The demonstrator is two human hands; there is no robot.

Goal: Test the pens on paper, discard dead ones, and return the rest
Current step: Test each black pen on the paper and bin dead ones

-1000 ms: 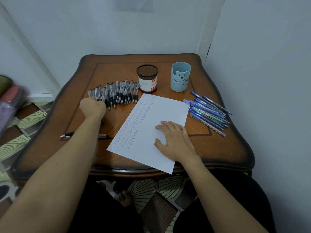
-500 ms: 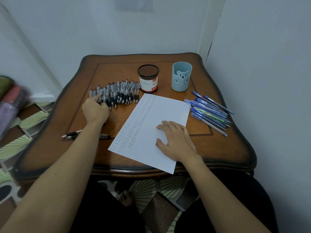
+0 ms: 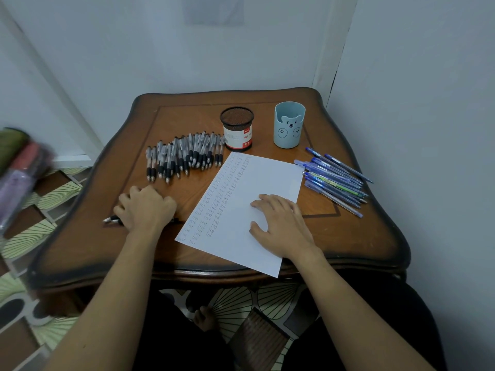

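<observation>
My feed looks dim and bluish, the light soft and even. The white sheet of paper (image 3: 267, 178) is the brightest patch; the glossy brown wooden table (image 3: 93, 250) carries only a faint sheen along its near rim. Shadows are weak, deepest under the table. The wide lens bows the pale walls (image 3: 415, 103) and the table's edges. The green, red and purple rolls (image 3: 18, 167) at far left are smeared.

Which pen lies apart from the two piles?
The black pen partly covered by the left hand, nearest the person; all others lie in the grey-black row or the blue pile.
</observation>
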